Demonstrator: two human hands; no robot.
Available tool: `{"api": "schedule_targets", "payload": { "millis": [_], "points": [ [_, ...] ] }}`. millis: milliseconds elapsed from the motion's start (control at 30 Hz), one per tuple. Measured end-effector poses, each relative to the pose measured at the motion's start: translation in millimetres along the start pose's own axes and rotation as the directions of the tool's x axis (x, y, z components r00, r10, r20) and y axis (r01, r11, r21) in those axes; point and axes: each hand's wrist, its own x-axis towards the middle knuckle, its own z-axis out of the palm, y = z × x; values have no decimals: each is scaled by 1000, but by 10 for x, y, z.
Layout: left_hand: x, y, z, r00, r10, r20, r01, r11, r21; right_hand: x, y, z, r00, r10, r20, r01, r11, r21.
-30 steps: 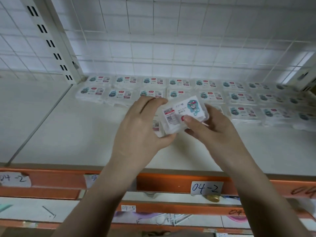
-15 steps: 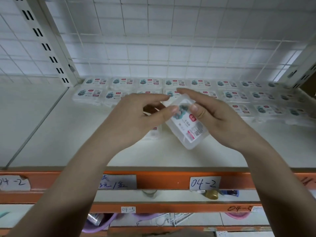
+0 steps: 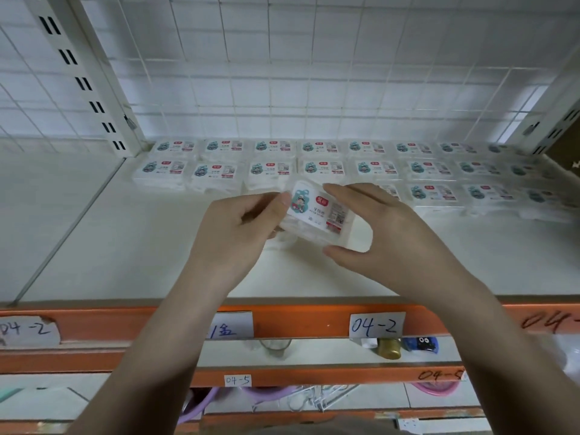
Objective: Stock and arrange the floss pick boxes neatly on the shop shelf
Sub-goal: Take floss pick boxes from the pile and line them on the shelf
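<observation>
You hold one floss pick box (image 3: pixel 317 213) between both hands above the white shelf (image 3: pixel 131 246), label side up, tilted slightly. Your left hand (image 3: pixel 233 233) pinches its left end with curled fingers; your right hand (image 3: pixel 389 237) clamps its right end, fingers over the far edge, thumb on the near edge. Rows of boxes (image 3: pixel 276 161) lie flat along the back of the shelf, against the wire grid (image 3: pixel 282 73). More sit in a third row to the right, just beyond your right hand. An orange rail (image 3: pixel 298 321) at the shelf front carries a "04-2" tag (image 3: pixel 376 324).
</observation>
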Motion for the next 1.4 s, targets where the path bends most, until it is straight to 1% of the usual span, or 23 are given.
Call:
{"api": "schedule_targets", "payload": {
  "millis": [33, 67, 100, 133, 167, 200, 233, 300, 400, 467, 567, 700, 833, 900, 1000, 1100, 1167, 1233, 1300, 1400],
  "points": [
    [0, -34, -28, 997, 67, -25, -65, 996, 53, 3, 38, -19, 1000, 9, 0, -9, 1000, 21],
    [10, -72, -75, 990, 135, -35, -128, 979, 161, 9, 93, -49, 1000, 20, 7, -21, 1000, 24],
    [30, -122, -132, 982, 191, -6, -180, 933, 312, 26, 157, -80, 999, 32, 18, -33, 999, 13],
    [61, -180, -190, 975, 209, 81, -222, 852, 474, 54, 219, -116, 998, 45, 35, -45, 999, 0],
    [102, -236, -240, 965, 174, 195, -259, 749, 610, 94, 279, -143, 997, 54, 58, -54, 999, -6],
    [148, -277, -274, 950, 111, 291, -290, 658, 695, 141, 331, -163, 994, 58, 88, -58, 998, -2],
    [196, -313, -294, 937, 57, 345, -307, 607, 733, 193, 373, -171, 991, 58, 120, -60, 998, 10],
    [277, -341, -313, 934, 22, 356, -299, 592, 748, 303, 432, -163, 983, 47, 177, -53, 998, 29],
    [379, -380, -401, 954, 16, 298, -257, 553, 793, 468, 472, -78, 956, 31, 290, -40, 999, 25],
    [421, -427, -478, 972, 19, 233, -204, 557, 805, 565, 482, 6, 933, 13, 360, -7, 1000, -18],
    [485, -460, -501, 986, 21, 164, -146, 577, 804, 646, 514, 81, 919, 8, 394, 16, 998, -57],
    [586, -388, -382, 985, 9, 174, -142, 618, 773, 633, 599, 94, 922, 21, 386, 7, 997, -72],
    [700, -372, -240, 971, -2, 238, -186, 618, 764, 590, 630, 127, 911, 28, 411, 6, 997, -81],
    [719, -392, -189, 967, -9, 255, -195, 619, 761, 569, 636, 157, 913, 8, 408, 37, 994, -101],
    [716, -416, -147, 968, 12, 249, -202, 623, 756, 550, 656, 191, 920, -11, 392, 77, 985, -153],
    [694, -396, -143, 967, 34, 254, -219, 626, 748, 544, 626, 178, 920, -10, 392, 94, 976, -196],
    [652, -357, -141, 967, 41, 253, -224, 614, 757, 545, 550, 119, 931, -9, 364, 91, 974, -208],
    [585, -319, -148, 974, 69, 217, -212, 620, 756, 545, 461, 57, 951, -61, 304, 132, 967, -220],
    [484, -272, -198, 983, 105, 153, -186, 607, 773, 572, 371, 13, 951, -151, 271, 219, 946, -239],
    [255, -248, -394, 991, 126, 50, -108, 503, 858, 642, 233, 51, 918, -304, 255, 362, 905, -224]
  ]
}}
